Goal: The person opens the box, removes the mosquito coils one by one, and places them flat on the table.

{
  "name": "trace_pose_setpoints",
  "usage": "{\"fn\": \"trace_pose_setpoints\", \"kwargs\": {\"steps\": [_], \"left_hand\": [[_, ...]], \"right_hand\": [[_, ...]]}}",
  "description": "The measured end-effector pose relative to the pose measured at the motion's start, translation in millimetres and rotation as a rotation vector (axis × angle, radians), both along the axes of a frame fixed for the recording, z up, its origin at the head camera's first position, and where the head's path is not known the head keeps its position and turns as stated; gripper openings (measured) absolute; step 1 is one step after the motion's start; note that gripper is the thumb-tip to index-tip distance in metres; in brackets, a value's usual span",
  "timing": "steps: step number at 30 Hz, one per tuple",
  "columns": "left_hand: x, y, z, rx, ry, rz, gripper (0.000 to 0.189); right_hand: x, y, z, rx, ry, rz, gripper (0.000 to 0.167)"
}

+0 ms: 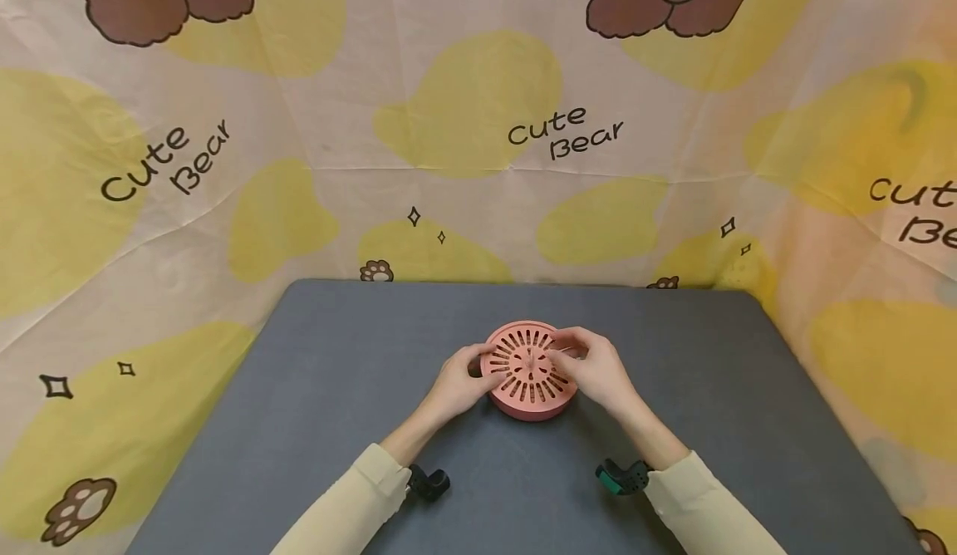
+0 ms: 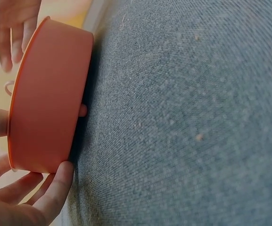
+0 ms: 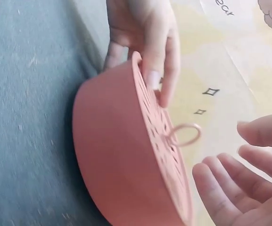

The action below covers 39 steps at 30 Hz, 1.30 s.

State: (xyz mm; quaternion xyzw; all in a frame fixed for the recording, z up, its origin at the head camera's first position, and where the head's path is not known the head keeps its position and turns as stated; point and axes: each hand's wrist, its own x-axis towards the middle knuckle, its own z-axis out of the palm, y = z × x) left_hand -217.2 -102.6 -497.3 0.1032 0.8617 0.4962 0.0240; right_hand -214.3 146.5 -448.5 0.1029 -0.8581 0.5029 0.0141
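A pink round mosquito coil holder (image 1: 529, 405) stands on the grey-blue table, near the middle in the head view. Its slotted lid (image 1: 516, 385) carries a thin wire ring (image 3: 187, 135) at the centre, best seen in the right wrist view. My left hand (image 1: 456, 382) grips the holder's left edge, thumb on the lid and fingers against the side wall. Over the right part of the lid hovers my right hand (image 1: 596, 368). In the right wrist view the fingers of that right hand (image 3: 244, 174) are loosely bent, apart from the ring, with nothing in them.
The table (image 1: 359, 331) is covered in grey-blue cloth. Behind and beside it hangs a printed fabric (image 1: 463, 106) with yellow patches and "Cute Bear" lettering. Dark wrist devices are strapped on the left (image 1: 429, 483) and right (image 1: 622, 477) forearms, above the table.
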Motion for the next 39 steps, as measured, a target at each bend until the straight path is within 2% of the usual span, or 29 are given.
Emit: {"fn": "trace_pose_setpoints", "kwargs": {"steps": [3,9,16,21,30,39], "left_hand": [[0.6,0.0,-0.8,0.000,0.000,0.002,0.055],[-0.4,0.4,-1.2,-0.013,0.000,0.005,0.055],[-1.6,0.9,-2.6,-0.029,-0.008,0.003,0.060],[-0.2,1.6,-2.5,-0.013,0.013,0.000,0.057],[-0.4,-1.1,-4.8,0.045,0.024,-0.006,0.055],[-1.2,-5.6,-7.4,0.113,0.028,-0.015,0.059]], "right_hand": [[-0.3,-8.1,-4.6,-0.059,-0.038,0.020,0.035],[-3.2,-19.1,-11.9,-0.190,-0.169,0.060,0.040],[-10.4,-24.9,-15.8,-0.216,-0.238,0.054,0.043],[-15.5,-28.0,-17.6,-0.258,-0.285,0.072,0.043],[-20.5,-29.8,-21.5,-0.267,-0.305,0.075,0.034],[-21.8,-29.1,-14.3,-0.214,-0.293,0.087,0.031]]}}
